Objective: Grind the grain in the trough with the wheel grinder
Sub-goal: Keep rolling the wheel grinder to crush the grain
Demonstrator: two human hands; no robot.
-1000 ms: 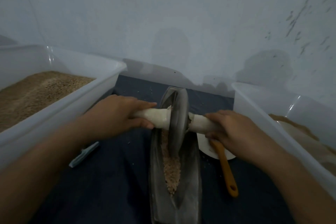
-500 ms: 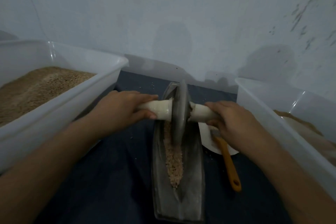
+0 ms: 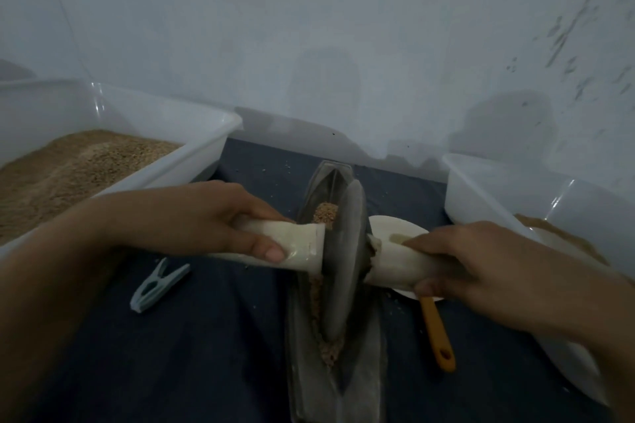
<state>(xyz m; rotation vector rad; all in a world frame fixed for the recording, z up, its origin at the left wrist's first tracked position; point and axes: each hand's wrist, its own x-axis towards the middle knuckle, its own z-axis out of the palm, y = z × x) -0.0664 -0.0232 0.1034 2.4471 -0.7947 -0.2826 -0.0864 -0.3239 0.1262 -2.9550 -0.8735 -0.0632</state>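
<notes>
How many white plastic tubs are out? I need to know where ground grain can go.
2. One white tub stands at the left, holding brown grain; the other tub stands at the right, cut off by the frame edge. More may lie outside the view.

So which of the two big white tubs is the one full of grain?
The left tub, beside the left hand. Tan grain fills it nearly to the rim. The right tub shows mostly bare white wall, with only a little brown stuff low inside.

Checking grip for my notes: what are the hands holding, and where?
The wheel grinder: left hand grips its left handle, right hand its right handle.
</notes>
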